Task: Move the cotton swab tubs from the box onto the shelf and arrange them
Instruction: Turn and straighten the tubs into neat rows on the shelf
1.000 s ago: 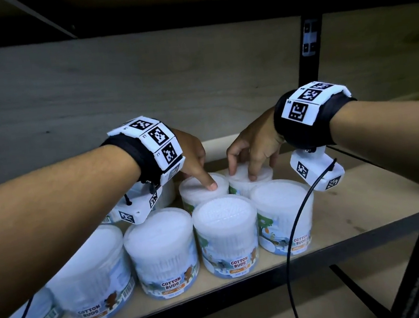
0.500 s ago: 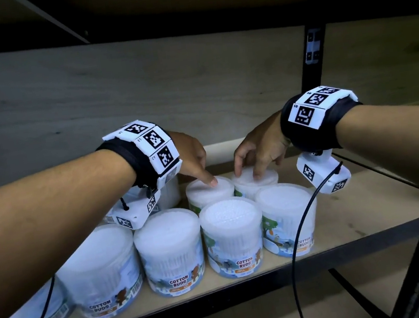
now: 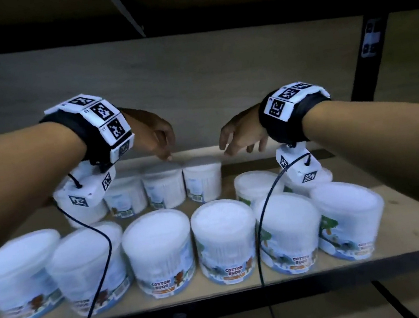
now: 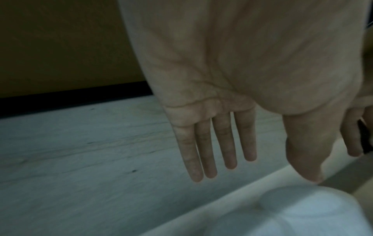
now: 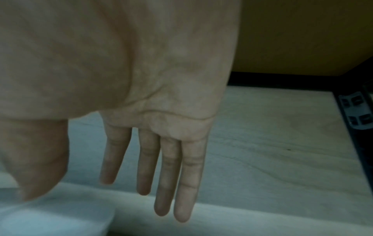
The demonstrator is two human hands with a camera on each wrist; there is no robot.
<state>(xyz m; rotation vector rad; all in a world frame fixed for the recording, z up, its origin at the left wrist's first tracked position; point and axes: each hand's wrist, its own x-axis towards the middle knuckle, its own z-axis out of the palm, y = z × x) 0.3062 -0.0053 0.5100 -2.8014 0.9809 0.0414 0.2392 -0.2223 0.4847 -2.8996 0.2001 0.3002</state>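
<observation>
Right hand (image 5: 153, 102): palm toward the lens, four fingers (image 5: 189, 175) straight and hanging down, thumb at lower left, holding nothing. Behind: pale wood-grain back panel (image 5: 272, 151). Lower left corner: blurred white shape, perhaps a tub lid (image 5: 50, 222). Right edge: black upright post (image 5: 361, 143).

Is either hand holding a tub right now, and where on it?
Nothing is held. The left hand and right hand hover open above the cotton swab tubs, fingers straight in both wrist views.
</observation>
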